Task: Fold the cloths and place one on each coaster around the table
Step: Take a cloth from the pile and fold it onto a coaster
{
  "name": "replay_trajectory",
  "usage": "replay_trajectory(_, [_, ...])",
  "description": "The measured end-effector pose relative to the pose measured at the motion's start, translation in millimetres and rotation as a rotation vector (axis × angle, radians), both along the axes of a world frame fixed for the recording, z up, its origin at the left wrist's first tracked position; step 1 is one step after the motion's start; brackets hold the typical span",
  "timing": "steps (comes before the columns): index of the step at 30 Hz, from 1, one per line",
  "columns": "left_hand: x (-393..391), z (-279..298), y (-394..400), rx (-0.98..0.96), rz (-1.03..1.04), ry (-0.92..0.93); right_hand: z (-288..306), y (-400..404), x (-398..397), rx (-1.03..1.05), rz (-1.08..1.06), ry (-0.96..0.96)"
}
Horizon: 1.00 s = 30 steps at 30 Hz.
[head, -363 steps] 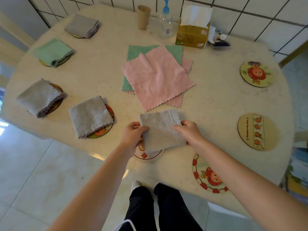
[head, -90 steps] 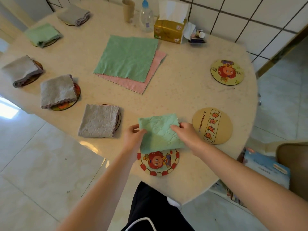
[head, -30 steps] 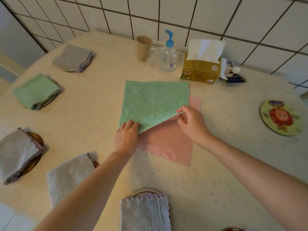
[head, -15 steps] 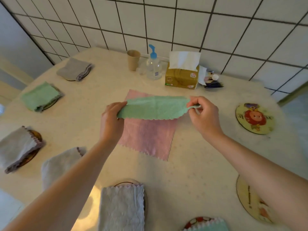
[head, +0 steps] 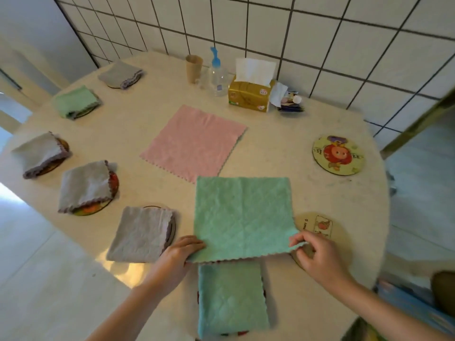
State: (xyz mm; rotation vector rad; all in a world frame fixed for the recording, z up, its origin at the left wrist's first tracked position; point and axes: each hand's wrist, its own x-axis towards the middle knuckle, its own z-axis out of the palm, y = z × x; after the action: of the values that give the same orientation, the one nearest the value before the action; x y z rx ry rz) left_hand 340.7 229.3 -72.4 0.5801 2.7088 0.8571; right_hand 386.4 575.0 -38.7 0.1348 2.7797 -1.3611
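An unfolded green cloth [head: 242, 215] lies spread flat near the table's front. My left hand [head: 179, 254] pinches its near left corner and my right hand [head: 314, 254] pinches its near right corner. A pink cloth [head: 194, 141] lies flat mid-table. A folded green cloth [head: 231, 299] covers the nearest coaster. Folded grey cloths [head: 140, 235] [head: 85, 184] [head: 40, 153] [head: 120, 73] and another folded green cloth [head: 75, 102] sit on coasters along the left. A bare tan coaster [head: 325, 225] lies partly under the spread cloth's corner. A bare cartoon coaster [head: 338, 155] sits at right.
At the back by the tiled wall stand a paper cup [head: 194, 68], a pump bottle [head: 218, 75], a tissue box [head: 251, 93] and small clutter [head: 290, 102]. The cream table [head: 283, 148] curves off at right and front; tiled floor lies below at left.
I lifted the green cloth off the pink one in both hands, drew it toward me and laid it flat near the front edge. The pink cloth stayed put.
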Motion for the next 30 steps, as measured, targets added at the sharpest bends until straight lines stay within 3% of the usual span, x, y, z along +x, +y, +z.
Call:
replay_trajectory(4, [17.8, 7.2, 1.4, -0.021, 0.076, -0.115, -6.9, 7.1, 24.5, 0.023, 0.098, -0.116])
replay_trajectory(7, [13.3, 13.4, 1.1, 0.027, 0.292, -0.201, 0.1, 6.7, 15.0, -0.018, 0.08, -0.106])
replay_trajectory(12, [-27.5, 24.0, 13.8, 0.324, 0.658, -0.283, 8.3, 5.4, -25.7, -0.156, -0.127, -0.083])
replay_trajectory(16, [-71.2, 25.7, 27.9, 0.485, 0.784, -0.379, 7.1, 8.2, -74.5, -0.16, -0.31, -0.117])
replay_trajectory(26, [-130.2, -17.4, 47.2, 0.135, 0.811, -0.351, -39.2, 15.7, -144.2, -0.106, -0.472, -0.335])
replay_trajectory(30, [-130.5, -24.2, 44.1, 0.095, 0.782, -0.337, -42.5, 15.6, -148.1, -0.059, -0.488, -0.361])
